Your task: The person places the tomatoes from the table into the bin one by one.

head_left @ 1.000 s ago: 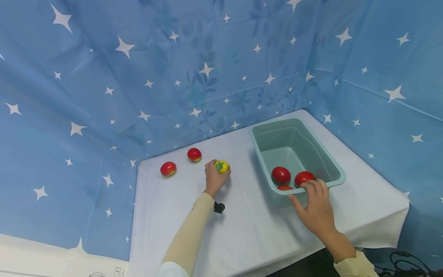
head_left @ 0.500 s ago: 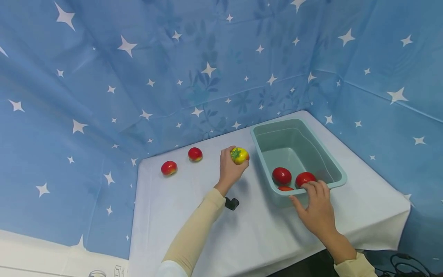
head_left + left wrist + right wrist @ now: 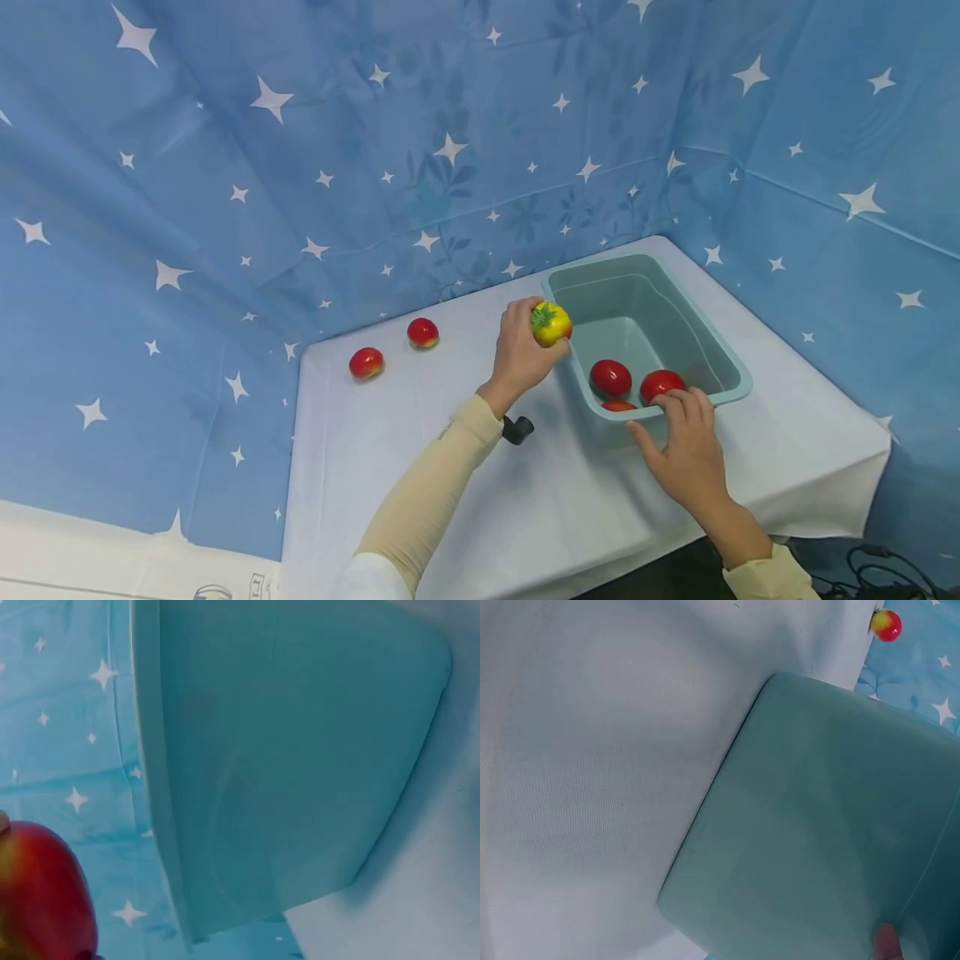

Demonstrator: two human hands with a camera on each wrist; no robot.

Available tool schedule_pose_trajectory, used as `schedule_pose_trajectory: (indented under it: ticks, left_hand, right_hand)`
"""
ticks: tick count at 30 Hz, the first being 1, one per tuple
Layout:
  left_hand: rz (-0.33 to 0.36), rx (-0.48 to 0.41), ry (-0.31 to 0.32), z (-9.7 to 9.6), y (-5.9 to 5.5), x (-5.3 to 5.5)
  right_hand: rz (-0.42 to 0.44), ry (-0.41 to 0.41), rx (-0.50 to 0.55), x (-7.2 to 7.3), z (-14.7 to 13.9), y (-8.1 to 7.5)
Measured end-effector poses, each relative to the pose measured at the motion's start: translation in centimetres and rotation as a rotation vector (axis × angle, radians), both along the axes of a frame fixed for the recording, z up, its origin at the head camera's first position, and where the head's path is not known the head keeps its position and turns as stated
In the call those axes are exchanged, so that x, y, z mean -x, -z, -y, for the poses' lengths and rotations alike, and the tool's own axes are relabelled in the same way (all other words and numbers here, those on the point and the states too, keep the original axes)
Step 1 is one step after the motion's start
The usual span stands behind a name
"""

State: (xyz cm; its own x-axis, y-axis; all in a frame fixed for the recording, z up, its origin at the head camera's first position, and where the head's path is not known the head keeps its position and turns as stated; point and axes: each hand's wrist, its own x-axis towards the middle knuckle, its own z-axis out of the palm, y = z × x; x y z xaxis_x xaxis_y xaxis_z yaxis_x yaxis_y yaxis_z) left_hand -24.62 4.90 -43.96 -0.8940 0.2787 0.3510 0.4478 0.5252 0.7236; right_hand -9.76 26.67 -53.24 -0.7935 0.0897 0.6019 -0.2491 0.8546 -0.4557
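Note:
In the head view my left hand (image 3: 519, 350) holds a yellow-and-red tomato (image 3: 551, 323) with a green star-shaped calyx, between thumb and fingers. It is raised at the left rim of a grey-green plastic bin (image 3: 566, 346). The left wrist view shows the tomato's red side (image 3: 46, 896) beside the bin's outer wall (image 3: 285, 750). My right hand (image 3: 686, 458) grips the bin's near rim, fingers over the edge and thumb outside; the thumb (image 3: 887, 943) shows against the wall in the right wrist view. Inside lie a dark red tomato (image 3: 611, 378), another red one (image 3: 662, 385) and a partly hidden one (image 3: 619, 407).
Two more red tomatoes with yellowish undersides, a left one (image 3: 366, 363) and a right one (image 3: 423, 332), lie at the back left of the white-covered table (image 3: 360, 467). A blue star-patterned curtain (image 3: 420, 167) hangs behind. Black cables (image 3: 888, 567) show at bottom right.
My left hand has lifted the tomato from near the table's middle and carried it right and up to the bin's left rim. The right hand has stayed at the near rim.

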Motion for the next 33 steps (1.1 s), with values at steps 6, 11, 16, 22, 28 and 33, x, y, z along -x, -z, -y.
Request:
schedule_pose_trajectory:
  ticks: [6, 11, 16, 22, 28, 33]
  left_hand:
    - [-0.1, 0.034, 0.074, -1.2, -1.1, -0.7]
    - [-0.085, 0.023, 0.123, -1.9, -1.5, -0.8]
    - [-0.081, 0.002, 0.199, -2.5, -1.6, -1.2]
    - [-0.079, -0.015, 0.278, -3.2, -1.6, -1.6]
    - [-0.064, 0.035, 0.299, -3.9, -2.0, -1.8]
    - [0.01, 0.132, 0.332, -4.4, -2.4, -1.6]
  right_hand:
    - [-0.003, -0.002, -0.009, 0.0, 0.0, -0.1]
    - [-0.004, -0.004, -0.008, 0.1, 0.0, -0.1]
    - [0.004, 0.002, -0.008, 0.0, 0.0, 0.1]
    - [0.007, 0.008, -0.015, 0.0, -0.1, 0.1]
    - [0.015, 0.008, -0.019, -0.1, 0.0, 0.1]
    - [0.013, 0.011, -0.022, -0.1, 0.1, 0.0]
